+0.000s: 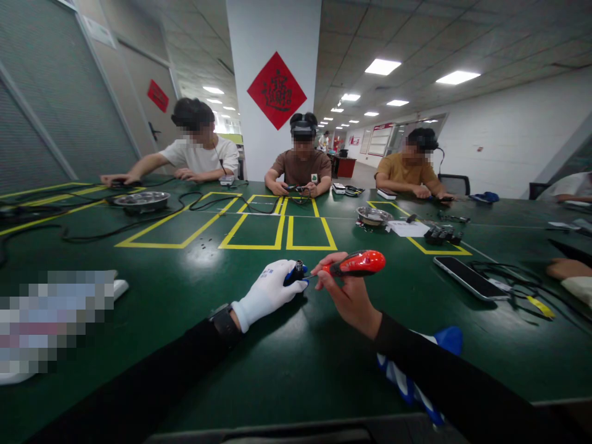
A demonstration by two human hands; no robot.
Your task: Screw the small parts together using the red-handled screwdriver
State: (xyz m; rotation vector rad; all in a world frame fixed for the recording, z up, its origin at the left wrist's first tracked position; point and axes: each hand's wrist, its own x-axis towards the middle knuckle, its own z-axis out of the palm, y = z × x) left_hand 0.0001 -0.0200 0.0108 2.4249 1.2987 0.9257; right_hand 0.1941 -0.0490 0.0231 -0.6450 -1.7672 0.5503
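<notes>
My left hand [272, 290], in a white glove with blue fingertips, is closed around a small black part [296, 273] with a metal threaded end pointing up. Bare, my right hand [349, 296] grips a red and black screwdriver [361, 264] lying nearly level, its handle to the right. The thin shaft points left at the black part; whether the tip touches it I cannot tell. Under my right forearm lies a loose white and blue glove [448, 342] on the green table [194, 382].
Right of my hands lie a phone [469, 277] and tangled black cables [522, 274]. Metal bowls [374, 216] and black parts [443, 235] stand farther back. Yellow tape [254, 248] marks rectangles. Several people sit around the table; a co-worker's hand [571, 269] shows at the right edge.
</notes>
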